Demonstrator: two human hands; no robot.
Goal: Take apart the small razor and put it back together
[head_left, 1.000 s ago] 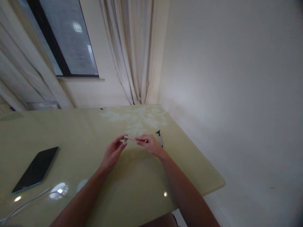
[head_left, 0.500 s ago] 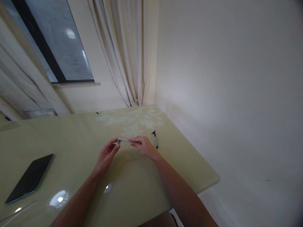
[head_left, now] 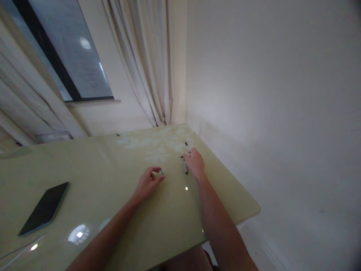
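In the head view, the left hand [head_left: 147, 183] rested on the pale green glossy table [head_left: 113, 195]; its grip was pinched, thumb and forefinger closed on a small grey curved piece [head_left: 161, 172]. The right hand [head_left: 194, 162] lay over a slim black-and-white razor-like tool [head_left: 186, 170], near the table's right edge; whether its grip had hold of the tool, I cannot tell. Lifting this thin tool would, I think, need a fine pinch. A small dark bit [head_left: 186, 143] lay just beyond; a dark flat tablet [head_left: 45, 208] lay well apart on the left; nothing stood between.
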